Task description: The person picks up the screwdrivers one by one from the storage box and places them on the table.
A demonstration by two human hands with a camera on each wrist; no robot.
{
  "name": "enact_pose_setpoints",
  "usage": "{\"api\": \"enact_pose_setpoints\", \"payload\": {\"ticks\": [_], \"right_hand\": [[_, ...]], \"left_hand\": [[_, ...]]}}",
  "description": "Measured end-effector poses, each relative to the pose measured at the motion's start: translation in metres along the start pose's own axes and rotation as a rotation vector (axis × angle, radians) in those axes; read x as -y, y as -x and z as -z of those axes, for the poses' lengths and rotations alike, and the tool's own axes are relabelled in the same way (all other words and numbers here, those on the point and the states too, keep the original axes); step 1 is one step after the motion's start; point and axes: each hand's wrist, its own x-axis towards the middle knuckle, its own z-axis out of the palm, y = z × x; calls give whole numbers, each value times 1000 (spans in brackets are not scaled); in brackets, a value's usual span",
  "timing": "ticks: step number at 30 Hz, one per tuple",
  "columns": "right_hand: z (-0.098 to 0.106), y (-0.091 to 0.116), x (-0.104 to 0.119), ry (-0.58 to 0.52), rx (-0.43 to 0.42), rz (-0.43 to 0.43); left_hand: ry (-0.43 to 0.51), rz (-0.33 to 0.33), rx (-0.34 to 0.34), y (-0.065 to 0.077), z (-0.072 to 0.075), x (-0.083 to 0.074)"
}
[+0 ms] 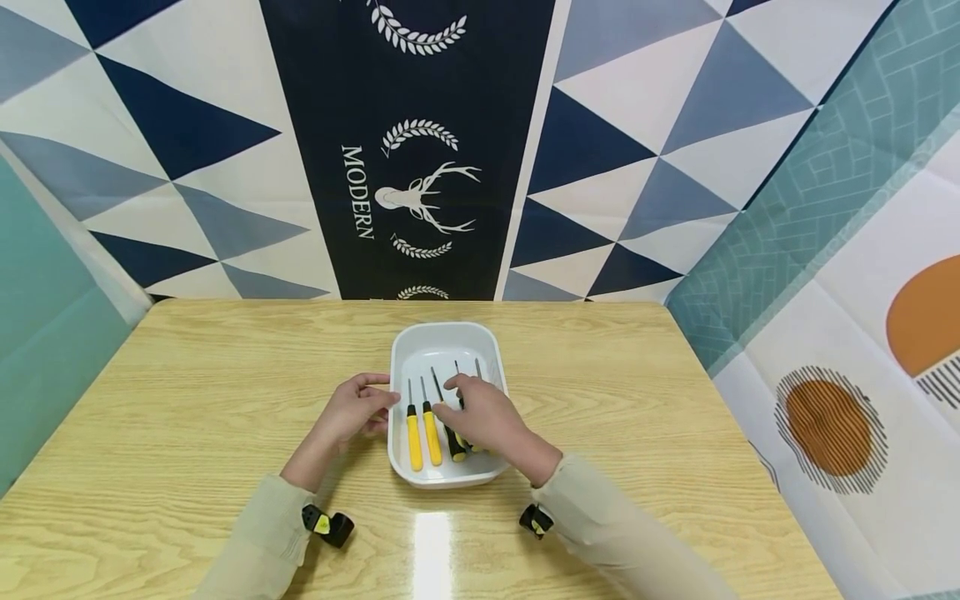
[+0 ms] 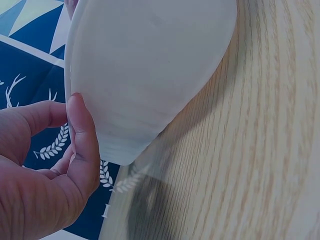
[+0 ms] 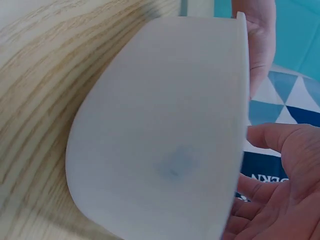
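Note:
A white rectangular tub (image 1: 446, 477) with rounded corners holds several screwdrivers lying roughly side by side. Two yellow-handled screwdrivers (image 1: 415, 442) lie at its left, beside a black-handled screwdriver (image 1: 454, 444) with a yellow end. My left hand (image 1: 360, 410) pinches the tub's left rim between thumb and fingers; the left wrist view shows a digit against the outer wall (image 2: 150, 75). Over the tub's right side, my right hand (image 1: 483, 412) reaches in above the right-hand screwdrivers. Thumb and index finger stand apart around a dark part, but whether they grip it is hidden.
The tub stands on a wood-grain table (image 1: 615, 392). A patterned cloth backdrop (image 1: 420, 167) rises behind the far edge, with more cloth walls (image 1: 840, 400) at the sides. Black straps with small devices (image 1: 327, 525) are worn at both sleeve cuffs.

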Motion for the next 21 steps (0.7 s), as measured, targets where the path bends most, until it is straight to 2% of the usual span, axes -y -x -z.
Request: {"api": "enact_pose_setpoints", "payload": {"ticks": [13, 21], "right_hand": [[-9, -6, 3, -47, 50, -22], [-14, -11, 5, -28, 79, -32]], "left_hand": [[13, -13, 17, 0, 1, 1], [9, -14, 14, 1, 0, 1]]}}
